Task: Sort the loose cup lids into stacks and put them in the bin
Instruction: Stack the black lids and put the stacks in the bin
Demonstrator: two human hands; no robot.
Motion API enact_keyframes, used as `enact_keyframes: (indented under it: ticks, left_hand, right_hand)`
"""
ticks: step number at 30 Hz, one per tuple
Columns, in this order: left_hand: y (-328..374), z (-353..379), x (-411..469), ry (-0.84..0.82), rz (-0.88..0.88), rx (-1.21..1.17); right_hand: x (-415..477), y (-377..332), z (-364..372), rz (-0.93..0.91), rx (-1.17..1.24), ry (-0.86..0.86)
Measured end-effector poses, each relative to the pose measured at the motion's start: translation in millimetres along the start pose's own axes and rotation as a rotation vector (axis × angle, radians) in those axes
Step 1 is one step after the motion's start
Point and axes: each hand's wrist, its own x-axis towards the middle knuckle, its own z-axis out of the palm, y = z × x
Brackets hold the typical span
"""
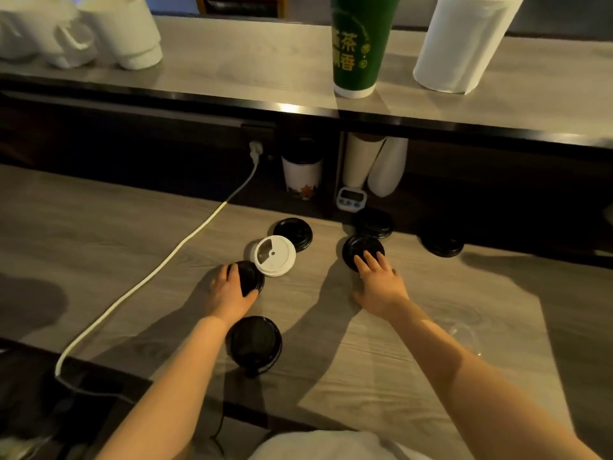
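Several cup lids lie on the wooden counter (99,247). My left hand (229,290) curls round a black lid (250,277) beside a white lid (275,255). Another black lid (293,234) sits just behind the white one. My right hand (378,283) lies with straight fingers on a black lid (361,249). A larger black lid (255,343) lies near my left wrist. Further black lids sit at the back, one (373,222) by the timer and one (442,244) to the right. No bin is in view.
A white power cable (159,267) crosses the counter's left side to a wall socket. Under the raised shelf stand a paper cup (302,174), white cup stacks (374,167) and a small timer (351,199). On the shelf are a green cup (358,44), a paper roll (461,41) and white mugs (76,28).
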Motion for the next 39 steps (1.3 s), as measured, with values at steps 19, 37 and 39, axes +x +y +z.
enact_keyframes:
  ticks: [19,37,39]
  left_hand:
    - [20.7,-10.0,-39.8,0.078,-0.063,-0.405]
    - [85.4,-11.3,-62.1,-0.175,-0.263,-1.615]
    - [83.3,-14.5,-63.4,-0.235,-0.23,-1.631]
  right_hand:
    - [-6.2,-6.7,27.0,-0.012,0.067,0.209]
    - [-41.7,-53.8,0.2,-0.51,0.733,0.178]
    - [-41.5,-55.5,-1.5,-0.54,0.669,0.196]
